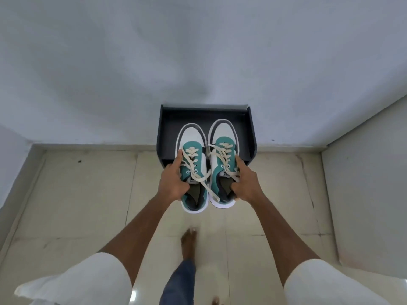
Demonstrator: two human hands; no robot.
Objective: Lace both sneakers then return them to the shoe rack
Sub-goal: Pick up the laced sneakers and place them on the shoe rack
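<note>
Nearest us, 1 bare foot (188, 241) steps forward on the pale tiled floor (88, 205), a blue trouser leg (180, 280) below it; white sleeves (88, 280) frame both forearms, which reach out ahead.

Further out, our left hand (172, 183) is clasped around the outer side of the left sneaker (193, 172), thumb tucked into the collar; our right hand (245, 183) grips the right sneaker (222, 166) the same way, thumb inside the opening; we judge this hold keeps each shoe level and toe-forward, ready to slide in. The 2 sneakers ride side by side, nearly touching, held in the air; cream laces (198, 170) cross every eyelet we can see, loose ends trailing toward the heels, so lacing looks done.

Beyond the toes sits the dark shoe rack (251, 137), open at the top, pushed against the grey wall (198, 51); the toes overlap its shelf in our view, though we cannot tell whether the soles touch it; the return appears close to finished.
</note>
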